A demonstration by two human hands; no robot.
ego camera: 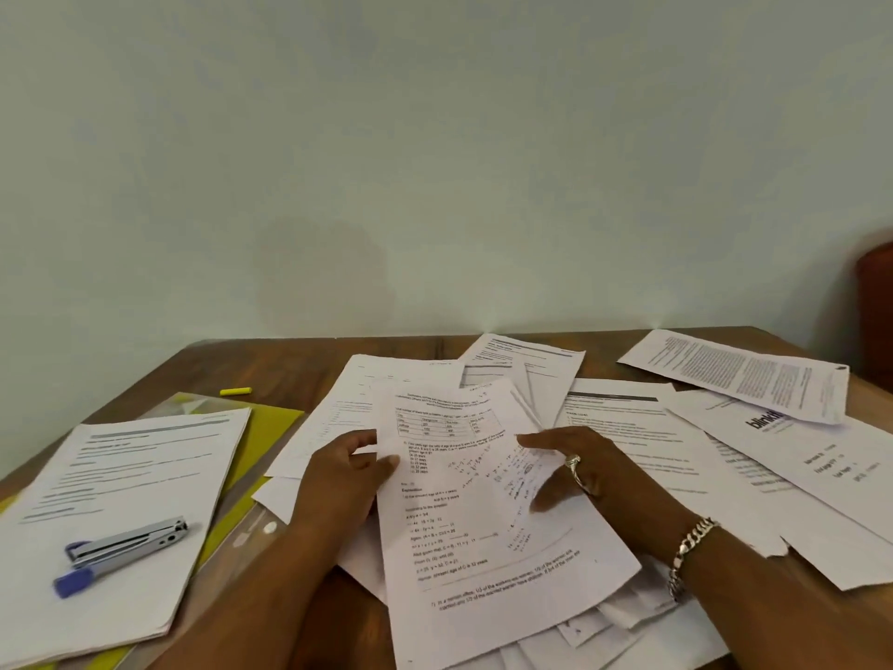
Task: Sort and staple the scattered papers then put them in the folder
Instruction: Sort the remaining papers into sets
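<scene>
Scattered printed papers (623,427) cover the middle and right of the wooden table (270,365). A sheet with a table and maths text (478,548) lies on top in front of me. My left hand (345,476) pinches its left edge between thumb and fingers. My right hand (575,471), wearing a ring and a bracelet, rests on the sheet's right side with the thumb underneath a lifted corner. On the left a sorted stack of papers (125,500) lies on a yellow-green folder (270,427). A silver and blue stapler (121,548) sits on that stack.
A small yellow highlighter cap or piece (235,391) lies near the folder's far edge. A pale wall stands behind the table. A dark red-brown chair or furniture piece (877,302) is at the far right. A sheet with a printed logo (792,456) lies on the right.
</scene>
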